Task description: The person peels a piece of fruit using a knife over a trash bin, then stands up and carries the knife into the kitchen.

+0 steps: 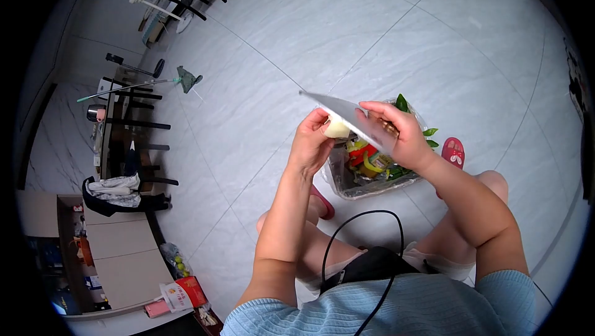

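My left hand (313,141) has its fingers closed round a pale, whitish-yellow peeled piece of produce (338,128); its exact kind does not show. In my right hand (403,134) is a cleaver (347,113) with a broad grey blade. The blade slants from upper left to lower right and lies against or very close to the pale piece. My fingers and the blade hide the cleaver's handle. Below both hands stands a waste bin (353,192) with a clear plastic liner. Inside it are green leaves (402,103), yellowish peelings and colourful wrappers (365,150).
Red slippers (454,153) are on my feet, beside the bin. To the left a green-handled mop (186,80) lies near black chair legs. A bag of green fruit (180,266) and a red-and-white box (184,294) sit by the cabinet (124,261). Pale tiles cover the floor.
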Action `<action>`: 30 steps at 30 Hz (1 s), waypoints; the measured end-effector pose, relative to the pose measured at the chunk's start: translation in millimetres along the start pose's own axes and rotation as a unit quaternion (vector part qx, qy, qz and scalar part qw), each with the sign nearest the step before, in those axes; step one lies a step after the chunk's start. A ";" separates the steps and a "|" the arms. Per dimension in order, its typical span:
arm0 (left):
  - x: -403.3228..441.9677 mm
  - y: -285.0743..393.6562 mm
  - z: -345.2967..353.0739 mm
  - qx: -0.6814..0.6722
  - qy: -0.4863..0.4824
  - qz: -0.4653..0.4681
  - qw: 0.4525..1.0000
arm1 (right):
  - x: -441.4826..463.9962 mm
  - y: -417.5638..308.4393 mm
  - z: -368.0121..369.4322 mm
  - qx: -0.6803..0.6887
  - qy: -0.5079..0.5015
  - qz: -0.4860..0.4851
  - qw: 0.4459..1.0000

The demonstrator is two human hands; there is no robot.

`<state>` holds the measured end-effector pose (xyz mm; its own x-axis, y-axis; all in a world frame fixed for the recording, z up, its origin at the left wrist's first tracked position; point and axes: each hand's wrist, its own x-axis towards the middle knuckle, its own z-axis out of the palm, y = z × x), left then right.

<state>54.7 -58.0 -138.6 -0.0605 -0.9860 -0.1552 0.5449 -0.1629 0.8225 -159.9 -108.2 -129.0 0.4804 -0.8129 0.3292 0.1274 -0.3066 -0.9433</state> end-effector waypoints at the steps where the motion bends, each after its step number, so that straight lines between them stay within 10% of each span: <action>1: -0.2 3.0 1.9 0.000 0.000 -0.001 1.000 | -0.1 -1.7 0.6 -0.043 0.006 -0.062 0.997; 9: -3.7 11.4 8.2 0.053 -0.016 0.074 0.996 | -2.3 -17.3 -5.5 -0.132 -0.033 -0.223 0.965; 30: -2.7 23.2 9.9 0.243 -0.030 0.127 0.961 | -5.2 -13.8 -7.2 -0.176 -0.045 -0.245 0.952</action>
<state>59.3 -59.5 -113.7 -0.0335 -0.9939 0.1053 0.0952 0.1017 0.9903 -170.4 -103.3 -117.3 0.5129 -0.4892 0.7054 0.0639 -0.7977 -0.5996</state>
